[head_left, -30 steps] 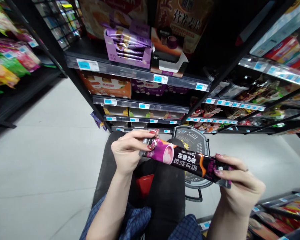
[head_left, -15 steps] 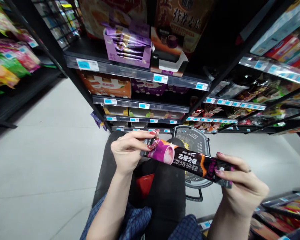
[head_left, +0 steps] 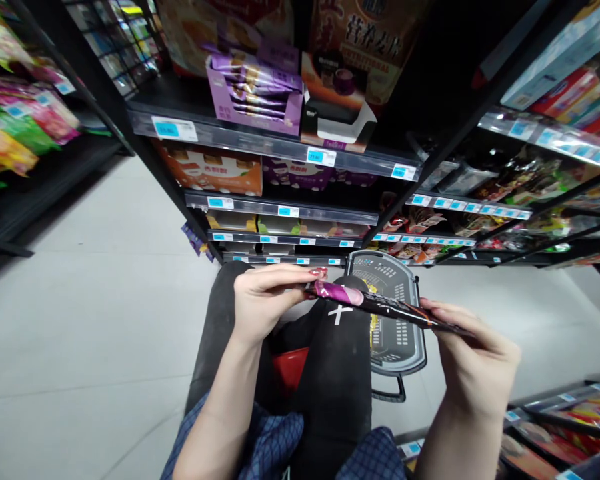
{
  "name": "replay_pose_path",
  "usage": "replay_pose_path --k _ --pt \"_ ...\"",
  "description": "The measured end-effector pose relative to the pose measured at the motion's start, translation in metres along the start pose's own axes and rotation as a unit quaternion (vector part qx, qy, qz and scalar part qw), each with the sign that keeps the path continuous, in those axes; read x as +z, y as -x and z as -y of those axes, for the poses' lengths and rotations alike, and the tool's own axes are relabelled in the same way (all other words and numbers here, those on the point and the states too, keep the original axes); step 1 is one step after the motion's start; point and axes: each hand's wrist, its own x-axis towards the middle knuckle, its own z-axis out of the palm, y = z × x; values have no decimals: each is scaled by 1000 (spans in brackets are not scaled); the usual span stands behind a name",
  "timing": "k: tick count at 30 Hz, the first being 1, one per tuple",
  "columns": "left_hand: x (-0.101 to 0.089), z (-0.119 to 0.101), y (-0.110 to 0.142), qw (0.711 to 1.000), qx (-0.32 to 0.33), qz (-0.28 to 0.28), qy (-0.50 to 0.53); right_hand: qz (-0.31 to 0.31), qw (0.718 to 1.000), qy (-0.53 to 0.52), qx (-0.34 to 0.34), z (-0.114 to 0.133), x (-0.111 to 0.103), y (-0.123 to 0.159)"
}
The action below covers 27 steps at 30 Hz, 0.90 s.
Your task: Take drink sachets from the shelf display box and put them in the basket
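Note:
Between my two hands a slim black and purple drink-powder sachet (head_left: 385, 307) is held level above my knees, turned nearly edge-on to me. My left hand (head_left: 267, 297) pinches its left end between thumb and fingers. At the other end, my right hand (head_left: 475, 353) grips the sachet, fingers on top and the thumb hidden. Ahead on the shelf stand a purple display box (head_left: 257, 100) of sachets and, beside it, a black and orange box (head_left: 335, 107) with a cut-open front.
A grey shopping basket (head_left: 400, 343) with something yellow inside stands on the floor beyond my right knee. Black shelves (head_left: 350, 160) with price tags rise in front. Bagged goods (head_left: 25, 127) fill a rack at left. Part of a red seat (head_left: 290, 370) shows between my legs.
The sachet has tipped from its printed face to nearly edge-on. My left hand has shifted slightly right and my right hand slightly left, both still holding the sachet.

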Motion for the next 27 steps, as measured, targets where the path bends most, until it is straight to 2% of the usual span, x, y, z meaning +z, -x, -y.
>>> replay_pose_path --k 5,11,19,27 --pt "6 -2 1 992 -109 -65 27 -28 994 -16 107 -3 3 0" --pt "11 -4 -1 981 -171 -75 61 -25 982 -33 183 0 6 -2" --pt "11 -5 -4 979 -191 -43 62 -35 974 -76 210 0 8 -6" --pt "9 -3 -4 986 -152 -19 70 -33 974 -69 213 1 9 -7"
